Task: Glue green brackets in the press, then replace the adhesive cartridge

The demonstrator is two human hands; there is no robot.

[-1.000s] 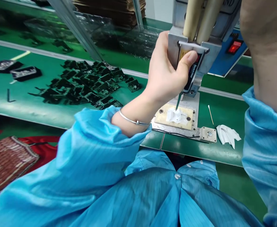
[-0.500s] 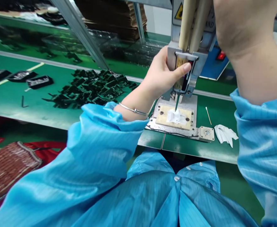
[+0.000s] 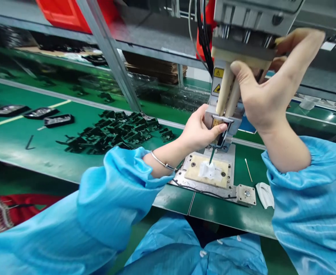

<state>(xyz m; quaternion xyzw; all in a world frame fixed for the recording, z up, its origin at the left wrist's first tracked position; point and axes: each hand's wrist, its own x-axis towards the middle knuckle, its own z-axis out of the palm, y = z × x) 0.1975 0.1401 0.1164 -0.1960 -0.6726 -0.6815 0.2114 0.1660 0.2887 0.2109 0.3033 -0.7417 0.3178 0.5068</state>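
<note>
A cream twin-tube cartridge [image 3: 225, 91] stands upright, slightly tilted, in a metal cartridge holder [image 3: 210, 119] below a machine head [image 3: 254, 15]. My left hand [image 3: 199, 130] wraps round the holder's lower end, its thumb across the front. Higher up, my right hand [image 3: 267, 95] grips the cartridge's top end, with the thumb on the tubes and the fingers partly hidden behind. From the cartridge's bottom a thin green nozzle [image 3: 212, 156] points down, its tip at a white tissue [image 3: 209, 170] on the beige fixture plate [image 3: 191, 173].
Several black plastic parts [image 3: 119, 131] are piled left on the green bench [image 3: 82, 168]. Further left lie black trays [image 3: 59, 120] and a hex key [image 3: 29, 143]. A cotton swab [image 3: 248, 170] and a crumpled white cloth [image 3: 265, 195] lie right of the fixture. A metal post [image 3: 110, 53] rises behind.
The view has tilted upward, showing the machine head and shelf. My right hand, earlier partly out of frame, now shows at the cartridge's top. My left hand keeps its hold on the holder.
</note>
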